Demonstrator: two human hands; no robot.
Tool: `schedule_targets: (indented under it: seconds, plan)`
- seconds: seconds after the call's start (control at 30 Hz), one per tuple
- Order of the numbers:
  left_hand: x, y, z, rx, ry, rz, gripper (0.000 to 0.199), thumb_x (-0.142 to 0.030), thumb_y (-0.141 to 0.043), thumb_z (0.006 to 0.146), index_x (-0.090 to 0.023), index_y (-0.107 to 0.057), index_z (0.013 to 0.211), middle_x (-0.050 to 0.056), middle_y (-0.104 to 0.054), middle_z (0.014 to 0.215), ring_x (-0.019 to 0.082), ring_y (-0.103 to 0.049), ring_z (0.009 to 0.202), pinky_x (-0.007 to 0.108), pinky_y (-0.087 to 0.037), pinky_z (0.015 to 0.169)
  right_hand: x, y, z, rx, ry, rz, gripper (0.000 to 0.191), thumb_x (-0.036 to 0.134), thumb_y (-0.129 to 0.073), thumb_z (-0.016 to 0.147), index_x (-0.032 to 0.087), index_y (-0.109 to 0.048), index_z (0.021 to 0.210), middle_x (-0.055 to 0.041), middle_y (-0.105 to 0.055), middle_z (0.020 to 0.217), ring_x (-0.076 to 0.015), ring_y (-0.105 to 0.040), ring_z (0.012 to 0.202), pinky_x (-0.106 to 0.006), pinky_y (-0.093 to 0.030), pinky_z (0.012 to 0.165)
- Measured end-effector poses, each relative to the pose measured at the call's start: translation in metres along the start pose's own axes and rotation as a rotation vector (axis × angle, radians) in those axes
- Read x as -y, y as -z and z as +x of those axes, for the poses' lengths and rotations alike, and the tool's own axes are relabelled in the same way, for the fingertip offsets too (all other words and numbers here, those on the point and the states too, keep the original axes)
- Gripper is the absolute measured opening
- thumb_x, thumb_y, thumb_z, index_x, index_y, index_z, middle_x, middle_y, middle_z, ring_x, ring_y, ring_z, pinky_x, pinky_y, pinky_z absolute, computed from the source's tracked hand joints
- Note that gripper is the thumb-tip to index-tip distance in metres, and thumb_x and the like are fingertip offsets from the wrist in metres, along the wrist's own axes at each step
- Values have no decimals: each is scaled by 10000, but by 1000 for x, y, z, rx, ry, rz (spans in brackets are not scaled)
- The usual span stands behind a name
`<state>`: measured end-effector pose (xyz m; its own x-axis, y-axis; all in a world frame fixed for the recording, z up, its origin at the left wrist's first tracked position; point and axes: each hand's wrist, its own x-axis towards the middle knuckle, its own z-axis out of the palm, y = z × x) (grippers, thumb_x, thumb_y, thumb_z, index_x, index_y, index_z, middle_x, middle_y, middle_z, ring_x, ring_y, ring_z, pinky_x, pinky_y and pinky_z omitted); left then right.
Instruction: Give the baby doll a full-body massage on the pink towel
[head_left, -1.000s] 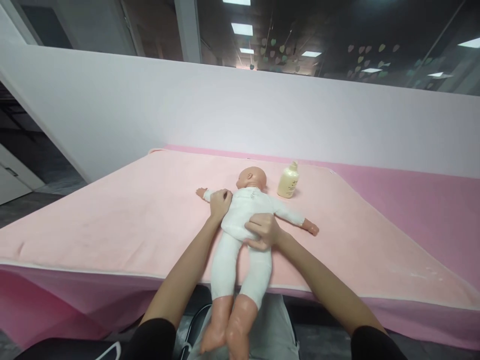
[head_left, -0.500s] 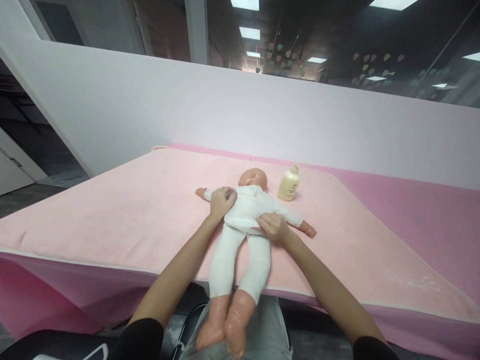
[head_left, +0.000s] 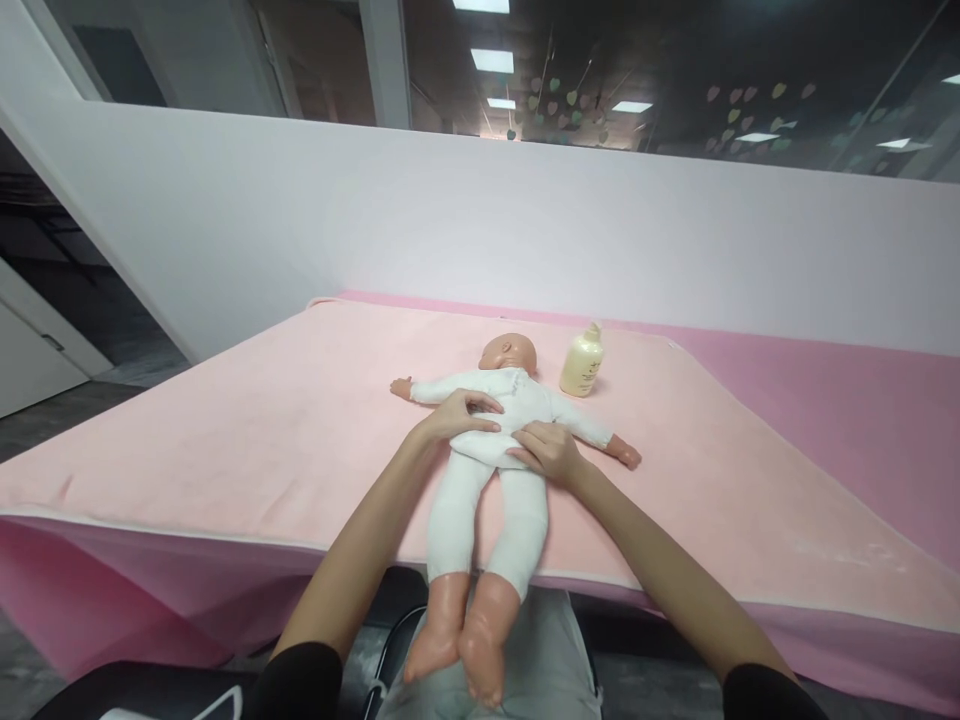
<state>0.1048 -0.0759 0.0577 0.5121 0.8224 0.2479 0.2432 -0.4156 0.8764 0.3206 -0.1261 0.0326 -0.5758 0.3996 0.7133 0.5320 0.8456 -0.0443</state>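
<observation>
A baby doll (head_left: 517, 400) in white clothes lies on a pink cloth, its head turned to the left and its bare feet hanging past the table's front edge. My left hand (head_left: 463, 414) rests on the left side of the doll's torso, thumb and fingers apart. On the right side of the shirt's lower part lies my right hand (head_left: 549, 448), its thumb and fingers closed at the white fabric near the hem. A pale yellow bottle (head_left: 582, 362) stands to the right of the doll's head.
The pink cloth (head_left: 247, 420) covers the table, its edge hanging down in front. A white low wall (head_left: 525, 230) rises behind it, with dark glass above. My lap and a dark chair are below the table edge.
My left hand has moved right and slightly down, from the doll's shoulder side onto its torso, and its fingers have spread. My right hand stays at the shirt's hem. The view has shifted slightly.
</observation>
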Motion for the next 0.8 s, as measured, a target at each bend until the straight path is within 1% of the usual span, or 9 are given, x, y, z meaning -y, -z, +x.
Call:
schedule_targets:
  seconds: [0.13,0.17,0.23,0.3,0.4,0.53,0.6,0.7,0.8]
  plan:
    - [4,-2,0,-67,89,-31,323,-350,-801,553,-140,-712,782,51,-702,773,160,-623,713,269,-486,648,-2,-1,3,-235,-367,182,322,319,-362,950,199,-583,749,-44,-600,694,-158,-548,637,-295,-420,609]
    - [3,-2,0,-76,105,-35,321,-347,-803,545,-139,-712,773,48,-699,759,154,-614,695,260,-478,625,-3,0,4,-252,-448,194,293,325,-386,939,201,-587,767,-42,-607,719,-162,-554,655,-300,-429,629]
    - [2,-2,0,-80,123,-45,325,-343,-806,532,-140,-713,767,43,-693,743,143,-599,669,247,-463,592,-6,3,7,-206,-535,190,216,351,-470,900,206,-599,805,-41,-621,786,-173,-567,703,-309,-437,662]
    - [0,-1,0,-68,126,-53,332,-346,-808,524,-143,-715,770,39,-690,734,134,-586,653,239,-451,574,-9,7,8,-111,-554,197,175,375,-551,854,210,-607,843,-42,-625,862,-181,-579,767,-313,-445,700]
    - [1,0,0,-47,118,-48,336,-357,-806,526,-146,-718,773,37,-687,728,130,-580,647,235,-442,573,-15,10,8,11,-554,252,196,395,-615,817,216,-608,896,-36,-620,944,-185,-585,864,-314,-448,760]
    - [0,-4,1,-21,97,21,341,-407,-781,561,-151,-732,781,38,-688,702,146,-588,643,243,-436,578,-21,4,6,74,-546,297,163,367,-593,842,204,-607,836,-22,-623,886,-169,-580,815,-297,-434,733]
    - [-2,-7,2,-68,69,88,327,-458,-711,649,-159,-737,779,38,-695,711,156,-597,656,245,-428,585,-23,-1,5,62,-540,268,160,338,-582,851,198,-594,774,-17,-616,826,-163,-567,760,-287,-418,693]
    - [-8,-14,2,-215,9,185,376,-489,-554,791,-156,-728,771,28,-688,684,151,-590,635,246,-405,583,-22,-8,4,4,-521,231,173,320,-582,850,195,-576,729,-15,-607,782,-156,-546,706,-279,-404,652]
    - [-11,-17,2,-336,-26,295,385,-461,-492,840,-158,-714,756,5,-632,578,133,-536,556,251,-380,560,-21,-10,4,-45,-503,230,187,335,-565,859,200,-576,731,-18,-606,771,-154,-532,676,-281,-406,637]
